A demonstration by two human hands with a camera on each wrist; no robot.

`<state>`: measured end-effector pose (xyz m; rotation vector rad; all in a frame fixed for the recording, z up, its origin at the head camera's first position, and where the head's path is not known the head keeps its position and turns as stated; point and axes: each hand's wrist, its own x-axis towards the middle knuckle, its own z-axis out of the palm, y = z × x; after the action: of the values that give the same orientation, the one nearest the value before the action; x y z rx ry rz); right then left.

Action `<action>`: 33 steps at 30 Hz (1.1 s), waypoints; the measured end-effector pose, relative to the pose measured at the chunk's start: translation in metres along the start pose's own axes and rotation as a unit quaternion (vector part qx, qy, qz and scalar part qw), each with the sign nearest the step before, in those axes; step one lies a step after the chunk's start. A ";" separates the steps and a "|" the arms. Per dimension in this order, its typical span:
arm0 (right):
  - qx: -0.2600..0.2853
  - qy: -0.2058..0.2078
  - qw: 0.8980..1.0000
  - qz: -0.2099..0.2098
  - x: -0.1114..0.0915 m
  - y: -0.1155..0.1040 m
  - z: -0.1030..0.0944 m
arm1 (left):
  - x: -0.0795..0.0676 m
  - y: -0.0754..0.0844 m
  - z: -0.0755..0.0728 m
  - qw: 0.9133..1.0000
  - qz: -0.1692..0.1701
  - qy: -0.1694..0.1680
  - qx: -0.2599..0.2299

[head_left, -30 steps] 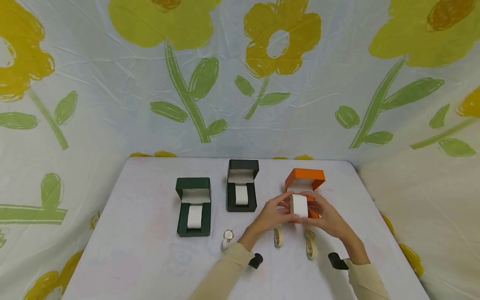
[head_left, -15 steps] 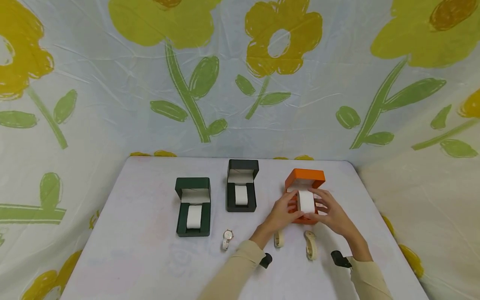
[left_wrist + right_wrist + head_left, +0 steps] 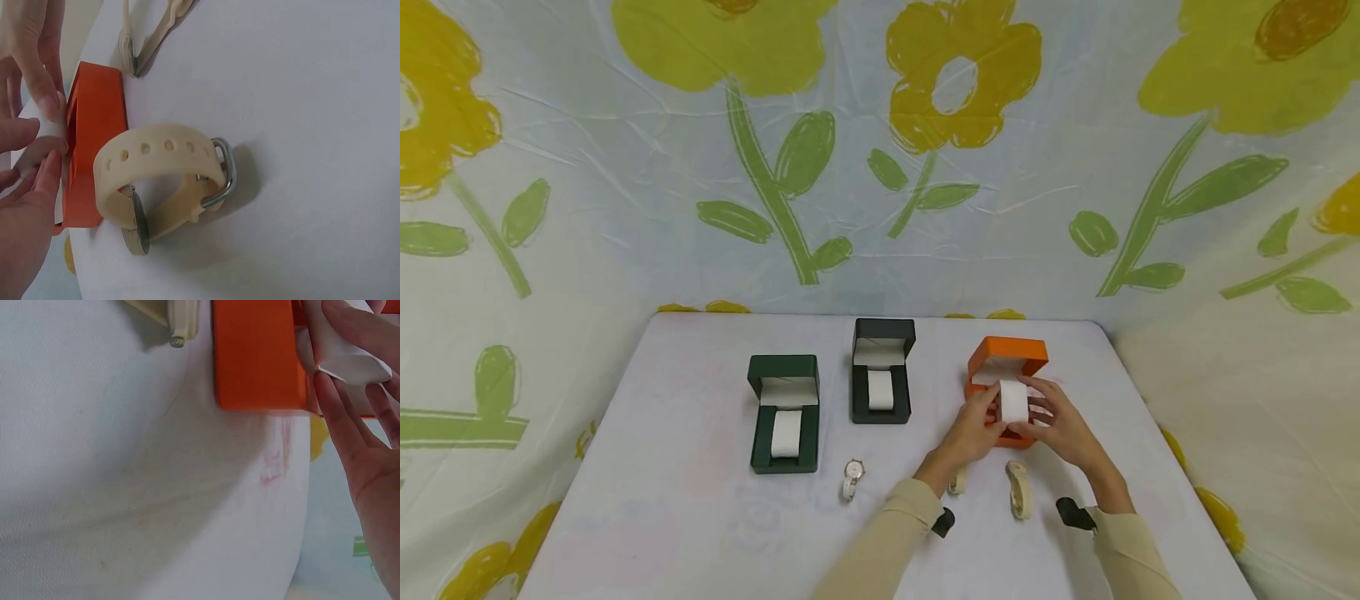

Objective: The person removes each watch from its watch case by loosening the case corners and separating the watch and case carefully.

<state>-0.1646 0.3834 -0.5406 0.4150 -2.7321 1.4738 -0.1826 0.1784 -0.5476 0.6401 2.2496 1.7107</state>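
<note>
Both hands pinch a white watch cushion above the base of an orange watch box, whose lid stands raised. My left hand has its thumb and fingers at the cushion's left end. At the right end, my right hand holds it, thumb low and fingers at the back. The right wrist view shows the cushion's end face between thumb and fingers, close over the box. Just in front of the box lie two cream-strapped watches: one watch is buckled into a loop, the other watch is farther right.
A dark green watch box and a black watch box stand with lids raised, each with a white cushion inside. A white-strapped watch lies on the white table. A flowered cloth hangs behind the table.
The cushion has moved a little right and back, farther over the orange box. The left hand has shifted right with it, while the right hand keeps its hold on the cushion.
</note>
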 end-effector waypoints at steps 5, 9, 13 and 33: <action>-0.027 -0.001 1.000 0.014 0.001 0.003 0.000 | -0.002 0.000 0.002 1.000 -0.011 -0.007 0.011; -0.040 -0.004 0.999 0.007 0.002 0.001 0.000 | -0.002 -0.001 0.000 1.000 -0.010 -0.005 0.026; -0.045 -0.009 0.999 0.013 0.004 0.000 0.002 | -0.002 -0.005 -0.001 0.999 -0.013 0.000 0.038; -0.124 0.007 0.992 -0.036 0.006 0.008 0.014 | -0.005 -0.003 0.004 0.990 -0.019 -0.011 0.142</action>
<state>-0.1709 0.3745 -0.5546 0.4860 -2.8074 1.0987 -0.1773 0.1792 -0.5517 0.6649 2.4970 1.3691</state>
